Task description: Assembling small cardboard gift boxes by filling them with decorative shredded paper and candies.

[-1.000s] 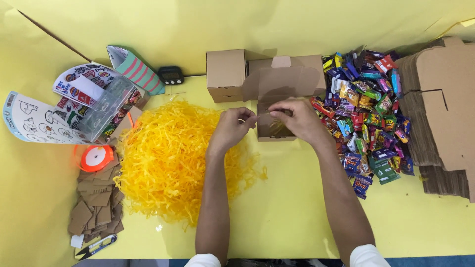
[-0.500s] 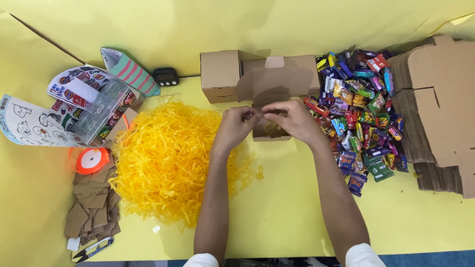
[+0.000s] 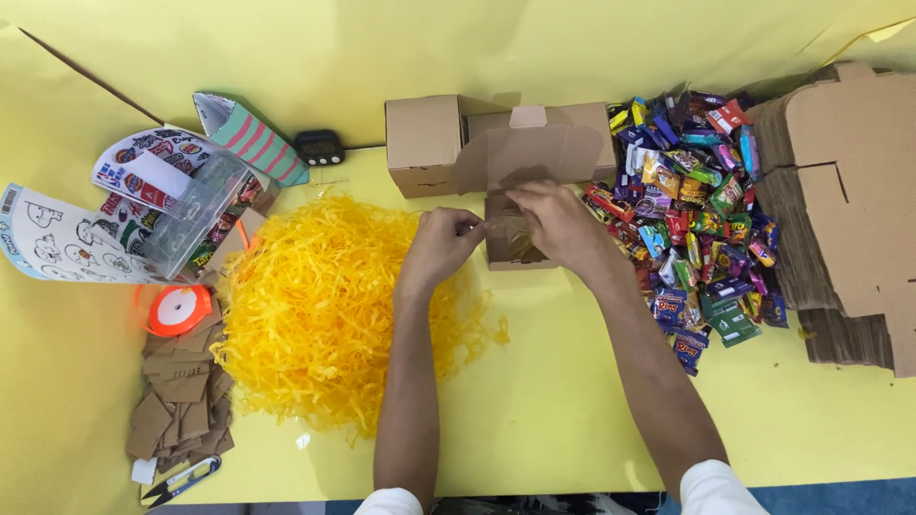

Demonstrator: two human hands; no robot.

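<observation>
**Both hands at the small open box**

The small cardboard box sits open on the yellow desk, between the shredded yellow paper and the pile of sweets. The right hand covers its opening, fingers curled together into it. The left hand is at the box's left edge, fingers pinched together; what they grip cannot be told.
</observation>
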